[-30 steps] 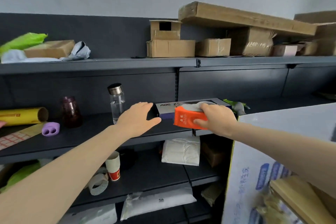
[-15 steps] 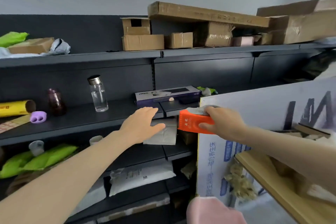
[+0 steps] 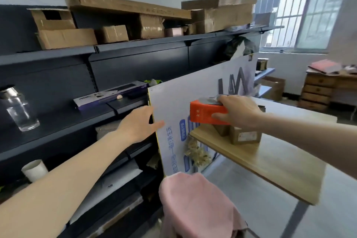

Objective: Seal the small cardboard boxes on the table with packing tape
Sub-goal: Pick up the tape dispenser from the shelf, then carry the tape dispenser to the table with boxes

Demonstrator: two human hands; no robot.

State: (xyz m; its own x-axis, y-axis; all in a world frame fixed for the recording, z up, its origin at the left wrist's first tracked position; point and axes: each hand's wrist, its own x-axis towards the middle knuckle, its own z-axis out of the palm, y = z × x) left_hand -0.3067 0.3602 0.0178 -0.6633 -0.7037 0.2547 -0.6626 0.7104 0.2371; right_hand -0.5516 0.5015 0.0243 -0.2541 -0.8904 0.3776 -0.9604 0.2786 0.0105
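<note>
My right hand (image 3: 237, 112) grips an orange packing tape dispenser (image 3: 204, 113) and holds it in the air above the near-left corner of a light wooden table (image 3: 270, 162). Two small brown cardboard boxes (image 3: 244, 136) stand on that corner, just below the dispenser and partly hidden by my hand. My left hand (image 3: 138, 122) hangs open in the air with straight fingers, in front of the dark shelf and beside the edge of a big white printed carton (image 3: 193, 102). It holds nothing.
Dark metal shelving (image 3: 135, 44) fills the left, with cardboard boxes on top, a long keyboard box (image 3: 112, 93), a glass bottle (image 3: 19, 112) and a paper cup (image 3: 34, 170). Pink cloth (image 3: 197, 205) lies low in front. A wooden drawer desk (image 3: 318, 91) stands by the window.
The view has swung right from the shelf to the table. My right hand carried the orange dispenser off the shelf and over the small boxes. My left hand stayed open.
</note>
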